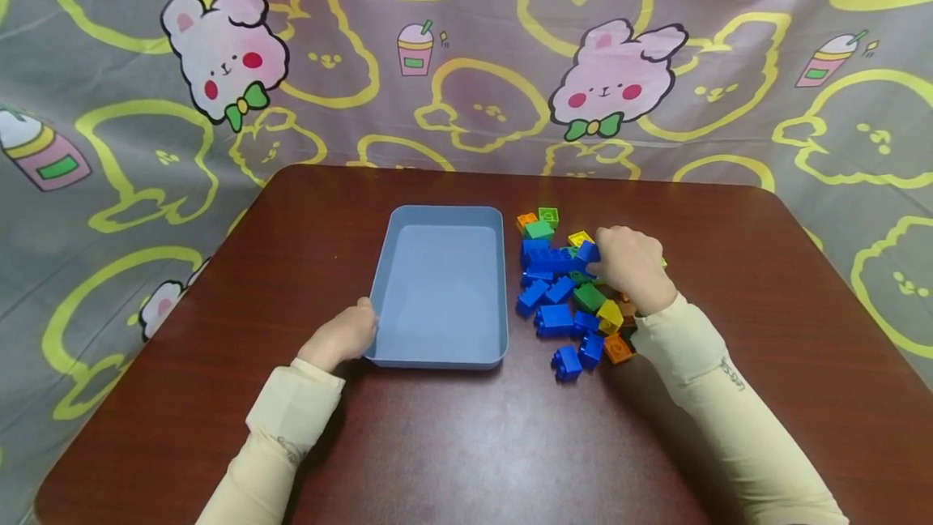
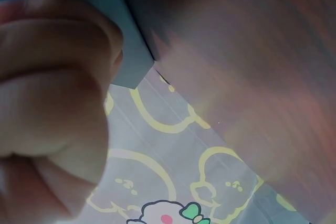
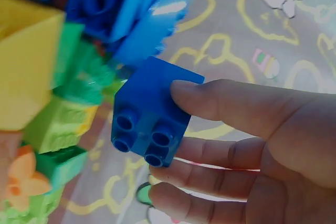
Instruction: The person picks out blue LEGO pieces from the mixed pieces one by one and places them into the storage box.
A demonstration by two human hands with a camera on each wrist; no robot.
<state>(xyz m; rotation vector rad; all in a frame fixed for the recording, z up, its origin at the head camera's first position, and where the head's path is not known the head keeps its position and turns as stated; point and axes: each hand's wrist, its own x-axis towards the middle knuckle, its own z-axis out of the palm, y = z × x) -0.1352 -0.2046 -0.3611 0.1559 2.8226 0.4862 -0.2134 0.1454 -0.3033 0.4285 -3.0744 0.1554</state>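
Note:
A shallow blue-grey tray [image 1: 445,290] lies on the brown table. My left hand [image 1: 341,335] grips the near part of its left wall; in the left wrist view the curled fingers [image 2: 58,77] cover where they meet the wall. To the tray's right, my right hand [image 1: 632,266] is over a loose pile of toy building blocks. Between thumb and fingers it pinches a blue building block [image 3: 155,111] with a slanted side, its round studs showing in the right wrist view. Other blue blocks [image 1: 555,321] lie just left of and below that hand.
Beside the blue ones are a green block [image 1: 589,296], a yellow block [image 1: 610,316] and an orange block [image 1: 618,348]. An orange flower-shaped piece [image 3: 25,177] shows at the pile's edge. A patterned cloth [image 1: 466,47] hangs behind the table [image 1: 452,444].

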